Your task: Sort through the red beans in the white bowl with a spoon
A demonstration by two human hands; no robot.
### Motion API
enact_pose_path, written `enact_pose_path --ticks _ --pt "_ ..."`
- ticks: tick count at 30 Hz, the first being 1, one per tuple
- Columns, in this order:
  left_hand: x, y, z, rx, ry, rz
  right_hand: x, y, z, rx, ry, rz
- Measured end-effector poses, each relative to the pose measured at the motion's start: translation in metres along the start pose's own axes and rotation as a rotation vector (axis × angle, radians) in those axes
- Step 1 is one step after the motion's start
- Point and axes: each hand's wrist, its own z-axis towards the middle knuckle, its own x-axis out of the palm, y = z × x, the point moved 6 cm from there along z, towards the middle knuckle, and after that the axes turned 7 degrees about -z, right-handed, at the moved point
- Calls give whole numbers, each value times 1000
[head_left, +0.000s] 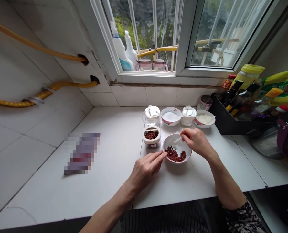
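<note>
A white bowl with a pink rim (pixel 189 156) holds small dark red grains (pixel 174 154). My left hand (pixel 147 170) touches the bowl's left rim with its fingertips, fingers stretched out and holding nothing. Over the right side of the bowl, my right hand (pixel 197 140) pinches the handle of a small white spoon (pixel 176 141), whose end dips toward the grains. Just left and behind stands an open jar (pixel 151 137) of similar red grains.
Behind are a clear lidded container (pixel 151 115), a bowl of white powder (pixel 171 116), a smaller clear container (pixel 188 115) and a bowl of pale contents (pixel 204 118). A black box (pixel 231 124) of bottles stands right. A blurred packet (pixel 83 153) lies left.
</note>
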Motion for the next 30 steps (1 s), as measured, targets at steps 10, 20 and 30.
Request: enact_pose_path --ticks 10,20,30 --pt "-1 -2 3 24 -16 8 17 -4 1 185 81 442" --pt "-1 -2 2 21 -21 6 18 -23 10 291 139 721" --pt "2 0 -1 18 -26 16 15 -22 15 298 17 812"
